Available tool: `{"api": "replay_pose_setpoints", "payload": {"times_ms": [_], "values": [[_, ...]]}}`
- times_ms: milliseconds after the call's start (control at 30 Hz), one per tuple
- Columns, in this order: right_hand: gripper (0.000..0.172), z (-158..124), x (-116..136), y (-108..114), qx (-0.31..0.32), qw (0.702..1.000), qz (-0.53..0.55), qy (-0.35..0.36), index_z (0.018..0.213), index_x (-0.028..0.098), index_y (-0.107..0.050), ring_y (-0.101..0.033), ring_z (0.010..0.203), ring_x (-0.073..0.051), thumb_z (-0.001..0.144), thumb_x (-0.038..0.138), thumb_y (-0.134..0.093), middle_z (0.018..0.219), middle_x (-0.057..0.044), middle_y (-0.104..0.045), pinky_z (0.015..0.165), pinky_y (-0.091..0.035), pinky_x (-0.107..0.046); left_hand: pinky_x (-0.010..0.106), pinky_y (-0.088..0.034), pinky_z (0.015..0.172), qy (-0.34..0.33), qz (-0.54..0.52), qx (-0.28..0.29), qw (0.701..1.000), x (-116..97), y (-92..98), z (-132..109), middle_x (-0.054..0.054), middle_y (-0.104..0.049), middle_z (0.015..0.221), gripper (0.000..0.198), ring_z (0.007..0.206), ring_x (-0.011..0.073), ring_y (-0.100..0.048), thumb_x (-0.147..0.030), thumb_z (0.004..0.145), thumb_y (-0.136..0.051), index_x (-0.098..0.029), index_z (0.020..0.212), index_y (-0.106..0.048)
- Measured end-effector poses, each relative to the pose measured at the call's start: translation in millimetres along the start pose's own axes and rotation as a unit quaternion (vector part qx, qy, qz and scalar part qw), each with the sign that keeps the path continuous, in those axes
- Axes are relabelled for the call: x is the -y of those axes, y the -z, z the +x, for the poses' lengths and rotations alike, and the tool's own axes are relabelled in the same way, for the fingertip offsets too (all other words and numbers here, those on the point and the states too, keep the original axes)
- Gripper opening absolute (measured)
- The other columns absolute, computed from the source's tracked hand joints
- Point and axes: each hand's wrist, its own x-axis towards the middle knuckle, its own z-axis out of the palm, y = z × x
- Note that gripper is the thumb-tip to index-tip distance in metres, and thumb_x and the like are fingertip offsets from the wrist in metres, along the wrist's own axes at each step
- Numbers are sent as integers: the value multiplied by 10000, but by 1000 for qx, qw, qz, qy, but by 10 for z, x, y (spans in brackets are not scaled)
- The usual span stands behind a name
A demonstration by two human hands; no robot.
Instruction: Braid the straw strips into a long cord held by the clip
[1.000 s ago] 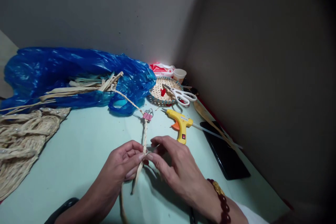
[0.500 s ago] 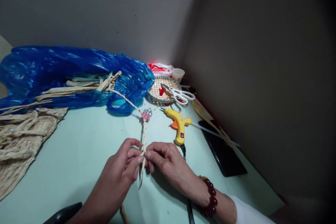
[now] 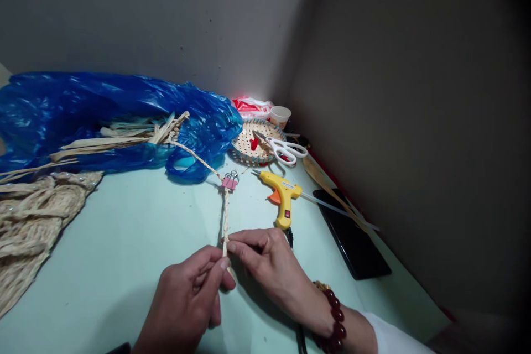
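A thin, pale braided cord of dried plant strips runs down from a pink binder clip toward me. My left hand pinches its near, loose end between thumb and fingers. Just above that, my right hand pinches the cord where the braid ends; a beaded bracelet is on that wrist. Beyond the clip the braid continues up left to a bundle of dried strips lying on a blue plastic bag. The strip tips are mostly hidden by my left fingers.
A yellow glue gun lies right of the cord, its cable running under my right arm. Behind it, white-handled scissors rest on a woven basket near a paper cup. A black tablet is at right, a woven piece at left.
My left hand has slid down the cord toward me and now grips lower, drawing the loose strips together. My right hand stays pinched at nearly the same spot.
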Motion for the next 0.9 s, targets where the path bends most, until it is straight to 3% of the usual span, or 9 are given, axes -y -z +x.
{"api": "replay_pose_setpoints", "payload": {"times_ms": [133,267,367,433,500,567,600,700,900], "values": [[300,34,-50,-15,26,995,91,-28,642,150,-562,-342,535,-87,906,256,-467,555,35,-442,505,-265,-222,210,-416,454,-163,141,-53,975,152,-19,31,-27,-654,571,257,398,96,-531,-361,890,-475,-216,739,-623],[248,62,-93,-50,6,990,136,-39,641,134,-602,-352,539,-78,860,234,-543,562,33,-464,511,-271,-212,239,-443,541,-373,287,-102,877,292,1,75,-10,-675,645,223,514,130,-607,-215,919,-449,-217,771,-615],[157,57,-63,-49,-20,984,168,-57,721,119,-677,-411,586,-84,816,221,-604,623,13,-541,558,-317,-205,259,-428,570,-430,314,-95,841,247,65,84,-7,-629,636,165,581,151,-595,-206,900,-504,-213,779,-616],[152,41,-35,-36,-29,982,177,-62,748,115,-696,-420,594,-81,815,221,-610,659,0,-584,566,-320,-201,264,-418,598,-390,282,-106,870,154,130,101,-9,-577,636,200,615,150,-564,-239,901,-512,-212,722,-597],[182,25,-22,-22,-22,982,177,-71,735,113,-698,-377,548,-69,832,227,-595,619,8,-565,522,-280,-198,267,-427,639,-287,212,-100,929,56,192,144,-3,-575,694,218,663,148,-559,-302,909,-501,-209,730,-585],[217,15,-31,-14,-5,980,182,-77,748,111,-703,-327,503,-64,855,243,-568,574,22,-519,479,-234,-206,256,-434,594,-153,105,-10,983,-10,227,212,-3,-600,740,195,619,131,-550,-378,892,-514,-205,845,-589],[231,12,-42,-13,2,979,188,-79,775,110,-707,-313,491,-64,867,258,-555,571,25,-507,467,-220,-209,238,-416,525,-91,42,48,994,-26,231,250,-7,-606,739,219,553,112,-524,-409,881,-519,-200,905,-582],[267,6,-72,-18,17,980,183,-73,863,117,-711,-305,481,-68,898,296,-516,591,26,-507,458,-223,-210,175,-257,358,16,-99,165,981,-22,214,346,-28,-592,688,273,373,29,-350,-433,846,-558,-170,918,-567],[283,-66,-22,-20,6,998,-44,42,835,156,-680,-533,691,-116,932,152,-414,732,-10,-624,672,-380,-223,145,-121,329,39,-124,188,974,42,225,396,-16,-611,689,293,322,-24,-275,-433,799,-630,-153,796,-541]]}}
